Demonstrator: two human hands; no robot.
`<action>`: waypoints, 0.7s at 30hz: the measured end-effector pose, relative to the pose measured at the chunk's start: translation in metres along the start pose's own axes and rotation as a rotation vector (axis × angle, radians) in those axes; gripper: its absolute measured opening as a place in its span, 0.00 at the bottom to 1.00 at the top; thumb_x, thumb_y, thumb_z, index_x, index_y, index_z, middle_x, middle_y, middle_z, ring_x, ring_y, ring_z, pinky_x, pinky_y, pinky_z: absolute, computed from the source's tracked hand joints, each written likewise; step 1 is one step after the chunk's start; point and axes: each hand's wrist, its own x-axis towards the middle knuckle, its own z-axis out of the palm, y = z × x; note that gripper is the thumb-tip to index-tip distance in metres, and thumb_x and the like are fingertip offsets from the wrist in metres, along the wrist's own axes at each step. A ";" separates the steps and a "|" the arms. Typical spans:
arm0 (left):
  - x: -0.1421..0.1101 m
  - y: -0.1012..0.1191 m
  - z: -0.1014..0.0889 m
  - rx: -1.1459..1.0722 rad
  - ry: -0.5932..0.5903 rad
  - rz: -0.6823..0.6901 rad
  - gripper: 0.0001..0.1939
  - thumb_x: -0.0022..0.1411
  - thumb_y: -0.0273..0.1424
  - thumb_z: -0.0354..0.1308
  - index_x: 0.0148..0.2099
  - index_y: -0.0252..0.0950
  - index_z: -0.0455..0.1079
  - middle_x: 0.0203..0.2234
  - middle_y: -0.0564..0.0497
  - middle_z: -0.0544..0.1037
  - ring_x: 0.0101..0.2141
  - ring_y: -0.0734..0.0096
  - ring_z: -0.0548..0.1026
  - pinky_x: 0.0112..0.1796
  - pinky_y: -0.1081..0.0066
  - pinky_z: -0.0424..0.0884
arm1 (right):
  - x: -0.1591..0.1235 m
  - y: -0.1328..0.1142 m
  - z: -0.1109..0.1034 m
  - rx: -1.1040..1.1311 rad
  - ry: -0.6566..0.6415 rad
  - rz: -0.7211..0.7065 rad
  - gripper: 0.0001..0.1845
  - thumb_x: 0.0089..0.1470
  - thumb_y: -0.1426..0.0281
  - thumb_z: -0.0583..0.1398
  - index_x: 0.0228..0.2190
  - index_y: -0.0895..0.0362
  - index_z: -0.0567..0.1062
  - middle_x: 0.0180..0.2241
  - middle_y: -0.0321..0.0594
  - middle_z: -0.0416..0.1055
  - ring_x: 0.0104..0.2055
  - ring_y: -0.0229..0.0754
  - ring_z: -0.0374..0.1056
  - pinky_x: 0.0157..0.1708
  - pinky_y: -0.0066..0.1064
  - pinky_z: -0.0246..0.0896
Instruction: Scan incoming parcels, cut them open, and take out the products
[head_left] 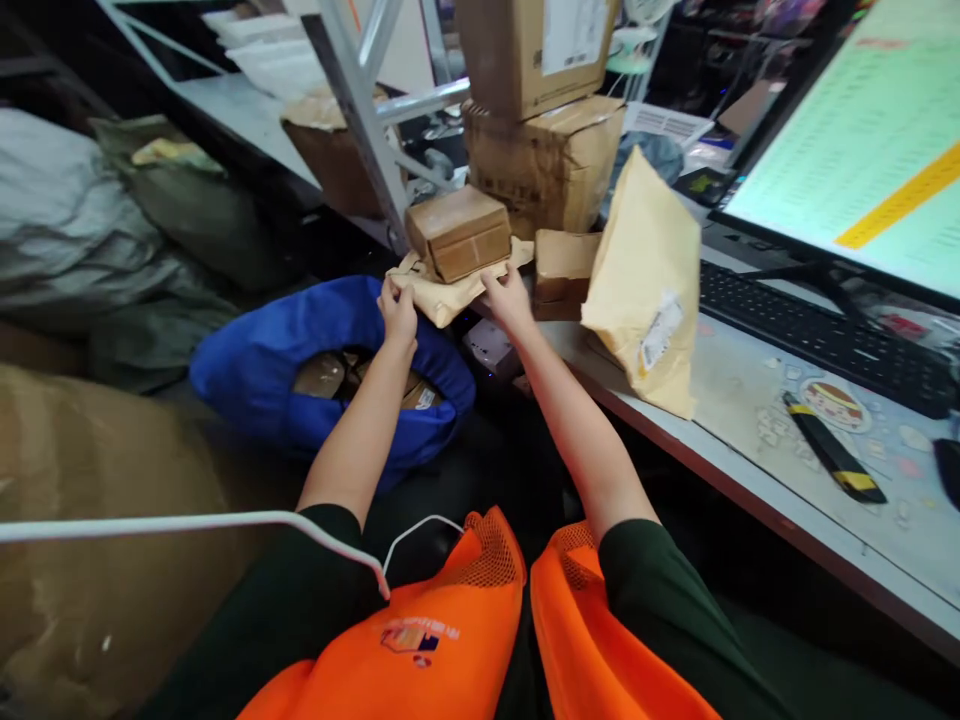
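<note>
My left hand (398,310) is closed on the left edge of a tan padded envelope (442,292) that lies at the desk's left end. My right hand (508,298) grips the same envelope at its right side. A small brown taped box (458,232) rests on top of that envelope. Below my hands stands an open blue sack (262,370) with several brown parcels inside. A larger yellow padded mailer (645,285) with a white label leans upright on the desk, right of my right hand.
Stacked cardboard boxes (544,150) stand behind the envelope by a grey metal rack (360,110). A keyboard (810,335), a monitor (862,150) and a yellow-black utility knife (832,455) are on the desk (735,400). Grey and brown sacks (82,250) fill the left.
</note>
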 end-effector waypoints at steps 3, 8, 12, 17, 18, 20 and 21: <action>-0.004 -0.025 -0.027 -0.061 -0.047 -0.098 0.32 0.73 0.37 0.59 0.73 0.31 0.57 0.59 0.36 0.71 0.60 0.55 0.72 0.61 0.57 0.68 | -0.058 0.026 -0.020 0.049 -0.037 -0.013 0.34 0.61 0.62 0.63 0.65 0.63 0.67 0.62 0.59 0.70 0.57 0.48 0.74 0.61 0.43 0.67; -0.026 -0.086 -0.088 0.256 -0.149 -0.131 0.25 0.73 0.39 0.51 0.65 0.32 0.68 0.51 0.39 0.77 0.51 0.57 0.79 0.54 0.59 0.75 | -0.177 0.080 -0.071 0.115 -0.171 0.114 0.31 0.60 0.55 0.62 0.60 0.56 0.73 0.58 0.55 0.76 0.52 0.49 0.78 0.58 0.46 0.72; -0.062 -0.139 -0.121 0.553 -0.233 -0.228 0.15 0.62 0.33 0.60 0.47 0.30 0.77 0.43 0.35 0.78 0.54 0.46 0.75 0.63 0.51 0.67 | -0.247 0.132 -0.117 -0.017 -0.174 0.338 0.28 0.58 0.53 0.62 0.55 0.55 0.78 0.55 0.55 0.78 0.52 0.53 0.78 0.58 0.49 0.72; -0.099 -0.181 -0.112 0.773 -0.465 -0.253 0.19 0.49 0.29 0.67 0.46 0.33 0.78 0.52 0.31 0.74 0.64 0.40 0.64 0.68 0.52 0.55 | -0.298 0.169 -0.155 -0.147 -0.081 0.533 0.30 0.56 0.50 0.61 0.53 0.56 0.78 0.55 0.57 0.79 0.55 0.58 0.78 0.60 0.53 0.71; -0.102 -0.186 -0.106 0.804 -0.492 -0.250 0.23 0.48 0.30 0.68 0.49 0.33 0.77 0.55 0.31 0.73 0.66 0.39 0.62 0.69 0.50 0.53 | -0.306 0.172 -0.158 -0.160 -0.077 0.547 0.30 0.57 0.50 0.61 0.53 0.56 0.78 0.55 0.57 0.79 0.55 0.58 0.78 0.60 0.54 0.71; -0.107 -0.195 -0.091 0.853 -0.520 -0.239 0.29 0.46 0.31 0.70 0.53 0.33 0.76 0.62 0.29 0.68 0.68 0.36 0.56 0.70 0.43 0.45 | -0.320 0.175 -0.160 -0.163 -0.090 0.566 0.30 0.58 0.50 0.61 0.54 0.55 0.78 0.55 0.57 0.78 0.56 0.58 0.77 0.61 0.53 0.71; -0.109 -0.199 -0.084 0.870 -0.525 -0.233 0.30 0.45 0.31 0.71 0.53 0.33 0.76 0.65 0.28 0.65 0.70 0.34 0.53 0.70 0.40 0.41 | -0.326 0.176 -0.160 -0.160 -0.102 0.573 0.30 0.58 0.50 0.60 0.54 0.55 0.78 0.56 0.56 0.78 0.56 0.58 0.77 0.61 0.52 0.71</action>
